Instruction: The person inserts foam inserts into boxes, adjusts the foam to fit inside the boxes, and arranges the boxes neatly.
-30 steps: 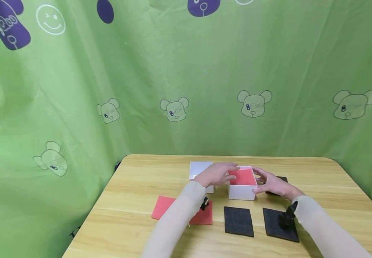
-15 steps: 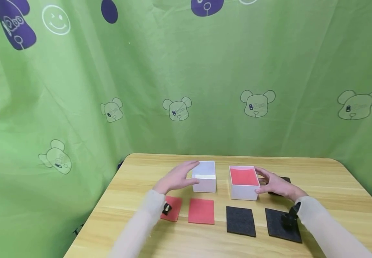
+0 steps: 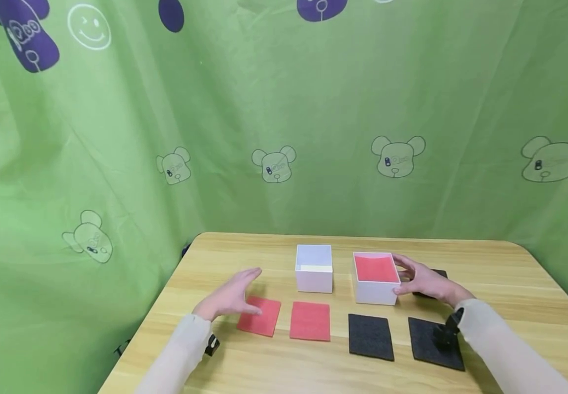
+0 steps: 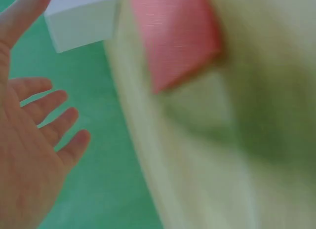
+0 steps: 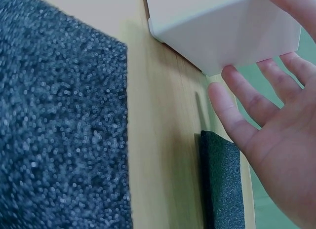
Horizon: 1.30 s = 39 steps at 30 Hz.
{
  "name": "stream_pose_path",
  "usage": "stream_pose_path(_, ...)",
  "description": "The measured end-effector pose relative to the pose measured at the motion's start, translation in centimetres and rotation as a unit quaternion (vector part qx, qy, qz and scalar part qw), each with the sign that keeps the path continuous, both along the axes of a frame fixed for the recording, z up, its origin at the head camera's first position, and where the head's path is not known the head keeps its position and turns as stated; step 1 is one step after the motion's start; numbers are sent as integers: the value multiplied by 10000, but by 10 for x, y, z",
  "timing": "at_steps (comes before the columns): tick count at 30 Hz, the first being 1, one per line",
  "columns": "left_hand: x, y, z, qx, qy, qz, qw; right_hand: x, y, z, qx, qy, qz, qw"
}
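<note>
A white box [image 3: 375, 293] with a red pad inside stands at mid-table. My right hand [image 3: 414, 279] rests against its right side, fingers straight and spread; the right wrist view shows those fingers [image 5: 256, 110] beside the box wall [image 5: 222, 26]. A second white box [image 3: 314, 276], with no pad visible inside, stands just to its left. My left hand [image 3: 232, 295] hovers open and flat at the left edge of a red pad [image 3: 261, 317], holding nothing. The blurred left wrist view shows the open palm [image 4: 29, 160], a red pad [image 4: 173, 36] and a white box [image 4: 81, 19].
A second red pad [image 3: 309, 321] and two black pads [image 3: 371, 336] [image 3: 435, 342] lie in a row along the wooden table [image 3: 510, 306]. Another black pad [image 3: 436, 273] lies partly hidden behind my right hand. Green printed cloth hangs behind and to the left.
My left hand left the red-padded box, passed the other white box and came back and left to the red pad. The right hand stayed at its box.
</note>
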<state>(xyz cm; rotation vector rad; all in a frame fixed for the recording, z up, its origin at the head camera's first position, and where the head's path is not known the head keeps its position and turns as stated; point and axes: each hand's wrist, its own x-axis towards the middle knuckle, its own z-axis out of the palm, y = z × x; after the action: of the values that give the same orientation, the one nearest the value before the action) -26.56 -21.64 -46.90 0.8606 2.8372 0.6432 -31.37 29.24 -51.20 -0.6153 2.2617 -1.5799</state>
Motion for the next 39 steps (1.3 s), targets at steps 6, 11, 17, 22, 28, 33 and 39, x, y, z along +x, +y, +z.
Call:
stream_pose_path(6, 8, -4, -27, -390, -336, -194, 9985, 0, 1, -2, 80, 94, 38, 9999)
stream_pose_path(11, 11, -1, -36, -611, -376, -250, 9971, -3, 1, 0, 116, 70, -34, 9999)
stream_pose_path(17, 11, 3, -42, -771, -339, -248, 9961, -2, 1, 1, 166, 67, -59, 9998)
stream_pose_path(22, 11, 4, -43, -697, -388, -280, 9964, -1, 1, 2, 167, 37, -46, 9998)
stream_pose_path(28, 5, 4, -40, -830, -613, -300, 9942, -5, 0, 3, 100, 30, 12, 9999)
stream_pose_path(33, 1, 7, -40, -991, -503, -297, 9934, -4, 1, 4, 98, 65, 52, 9999)
stream_pose_path(39, 4, 10, -39, -810, -451, -42, 9957, -1, 1, 4, 184, 94, 1, 9998)
